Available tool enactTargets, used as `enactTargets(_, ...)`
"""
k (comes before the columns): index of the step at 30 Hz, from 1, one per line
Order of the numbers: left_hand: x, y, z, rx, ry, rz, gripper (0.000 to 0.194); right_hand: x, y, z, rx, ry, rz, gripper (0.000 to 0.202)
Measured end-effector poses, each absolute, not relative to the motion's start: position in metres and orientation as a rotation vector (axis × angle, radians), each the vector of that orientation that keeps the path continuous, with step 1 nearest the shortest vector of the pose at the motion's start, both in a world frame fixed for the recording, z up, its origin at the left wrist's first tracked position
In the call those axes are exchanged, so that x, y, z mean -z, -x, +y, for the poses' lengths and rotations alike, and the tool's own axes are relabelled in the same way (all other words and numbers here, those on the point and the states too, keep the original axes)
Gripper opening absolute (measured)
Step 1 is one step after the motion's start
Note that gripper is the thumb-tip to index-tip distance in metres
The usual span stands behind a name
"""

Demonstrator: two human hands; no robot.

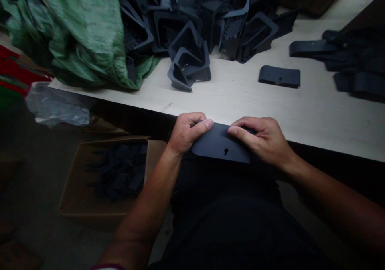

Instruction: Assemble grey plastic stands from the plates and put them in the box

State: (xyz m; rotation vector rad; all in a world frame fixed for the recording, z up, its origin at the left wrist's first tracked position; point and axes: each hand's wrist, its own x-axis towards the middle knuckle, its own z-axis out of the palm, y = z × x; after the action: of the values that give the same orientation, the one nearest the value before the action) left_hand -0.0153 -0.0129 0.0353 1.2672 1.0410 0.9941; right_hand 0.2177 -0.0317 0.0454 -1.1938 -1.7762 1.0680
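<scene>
Between my hands, at the table's front edge, is a dark grey plastic part point(221, 143) with a keyhole-shaped slot in its broad face. My left hand point(192, 131) grips its left end, thumb on top and fingers curled underneath. Closed round the right end is my right hand point(261, 137), its thumb pressed on the upper edge. The part's underside is hidden from me. A similar slotted dark part point(279, 76) lies on the table beyond my right hand. Straight ahead, a bent open-framed grey part point(191, 67) rests in front of a pile.
A heap of dark plastic parts point(204, 17) covers the table's back, beside a green woven sack point(87, 33). More dark pieces point(361, 61) lie at the right. Below the table point(240, 101), an open cardboard box point(69, 181) holds several dark parts. Clear plastic wrap point(57, 105) hangs at the left.
</scene>
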Motion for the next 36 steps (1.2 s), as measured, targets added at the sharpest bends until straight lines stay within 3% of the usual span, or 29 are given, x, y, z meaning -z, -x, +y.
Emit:
enactTargets(7, -0.017, 0.007, -0.023, -1.06, -0.803, 1.02, 0.054, -0.038, -0.206, -0.022, -1.167, 1.177, -1.553, 0.049)
enactTargets(14, -0.005, 0.01, -0.033, -0.999, -0.855, 1.004, 0.044, -0.04, -0.214, 0.016, -1.645, 1.118, -1.642, 0.056)
enactTargets(18, -0.008, 0.015, -0.03, -1.053, -0.831, 1.024, 0.039, -0.044, -0.215, 0.028, -1.26, 1.155, -1.684, 0.047)
enactTargets(21, -0.013, 0.02, -0.025, -1.273, -0.793, 1.095, 0.037, -0.052, -0.219, 0.026, -0.854, 1.213, -1.654, 0.036)
enactTargets(23, -0.014, 0.022, -0.022, -1.434, -0.779, 1.145, 0.035, -0.054, -0.222, 0.018, -0.789, 1.274, -1.562, 0.034)
enactTargets(27, -0.01, 0.021, -0.022, -1.585, -0.834, 1.208, 0.033, -0.043, -0.212, -0.004, -1.346, 1.235, -1.317, 0.041)
enactTargets(30, -0.005, 0.018, -0.028, -1.413, -1.0, 1.205, 0.032, -0.029, -0.192, -0.015, -1.855, 1.107, -0.99, 0.047)
enactTargets(33, -0.003, 0.018, -0.032, -1.265, -1.066, 1.174, 0.033, -0.02, -0.179, -0.018, -1.98, 0.987, -0.727, 0.046)
enactTargets(36, -0.002, 0.022, -0.031, -1.242, -0.921, 1.036, 0.04, -0.019, -0.18, -0.019, -1.959, 0.936, -0.867, 0.041)
